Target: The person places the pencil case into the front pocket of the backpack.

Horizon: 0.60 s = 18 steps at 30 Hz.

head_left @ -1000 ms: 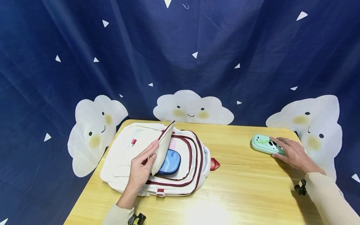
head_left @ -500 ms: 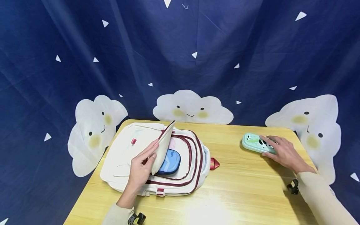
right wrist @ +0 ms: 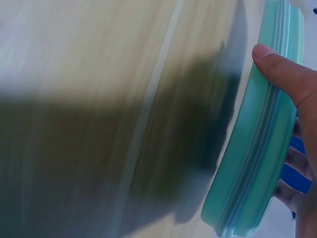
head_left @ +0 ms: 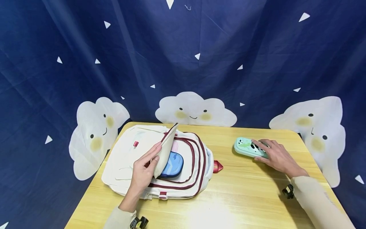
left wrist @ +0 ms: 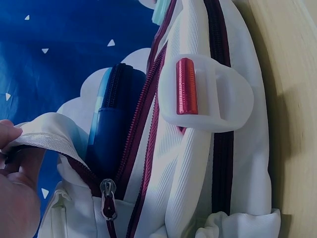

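Note:
A white backpack (head_left: 121, 159) with dark red zips lies on the left of the table. My left hand (head_left: 142, 171) grips the raised front-pocket flap (head_left: 167, 154), thumb on one side and fingers on the other. In the opened pocket sits a blue zipped case (head_left: 175, 164), which stands between flap and zip in the left wrist view. A bit of something pink (head_left: 175, 146) shows behind it. On the right, my right hand (head_left: 278, 156) holds a mint-green pencil case (head_left: 245, 147) with panda prints. Its thumb presses the zipped side in the right wrist view, the other fingers lying across the far side.
The wooden table (head_left: 228, 197) reaches to a dark blue curtain (head_left: 217, 38) with clouds and white triangles. A red tab (head_left: 218, 166) sticks out from the backpack's right end. A pale plastic buckle (left wrist: 233, 99) is on the bag's near side.
My right hand has moved left with the mint-green pencil case, towards the backpack. The left hand keeps holding the flap in the same place.

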Available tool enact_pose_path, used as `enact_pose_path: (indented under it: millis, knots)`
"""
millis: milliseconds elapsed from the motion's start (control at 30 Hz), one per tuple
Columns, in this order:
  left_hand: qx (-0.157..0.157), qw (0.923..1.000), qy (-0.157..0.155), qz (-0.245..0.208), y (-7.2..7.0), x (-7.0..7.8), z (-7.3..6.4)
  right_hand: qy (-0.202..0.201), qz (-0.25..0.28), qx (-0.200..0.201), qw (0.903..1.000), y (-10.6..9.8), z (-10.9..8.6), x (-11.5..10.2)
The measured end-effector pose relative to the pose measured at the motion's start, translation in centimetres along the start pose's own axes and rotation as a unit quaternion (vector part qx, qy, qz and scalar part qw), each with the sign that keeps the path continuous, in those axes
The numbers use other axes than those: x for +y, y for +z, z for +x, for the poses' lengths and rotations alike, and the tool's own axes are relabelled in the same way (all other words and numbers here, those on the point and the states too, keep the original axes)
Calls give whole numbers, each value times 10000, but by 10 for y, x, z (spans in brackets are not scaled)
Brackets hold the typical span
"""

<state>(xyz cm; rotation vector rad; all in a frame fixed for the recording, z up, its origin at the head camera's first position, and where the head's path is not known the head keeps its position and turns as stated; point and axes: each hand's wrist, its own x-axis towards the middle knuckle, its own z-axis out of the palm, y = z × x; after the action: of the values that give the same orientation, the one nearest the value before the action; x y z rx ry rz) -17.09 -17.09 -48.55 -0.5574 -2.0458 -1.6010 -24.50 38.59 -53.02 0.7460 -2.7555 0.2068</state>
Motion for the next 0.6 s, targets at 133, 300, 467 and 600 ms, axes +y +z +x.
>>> enact_pose_path:
  millis: [133,300,467,600]
  knots:
    - [0,10000,-32,-21,0,0,0,-34,-19,-14,10000,-1,10,-13]
    - [8,9999,-100,-33,0,1,-1,-24,-54,-90,9999,-3,21,-27]
    - [-21,9998,-185,6,0,1,-1,2,-12,-247,9997,-2,30,-38]
    - [-41,9996,-285,-29,-1,1,-1,-99,19,-209,9997,-1,38,-48]
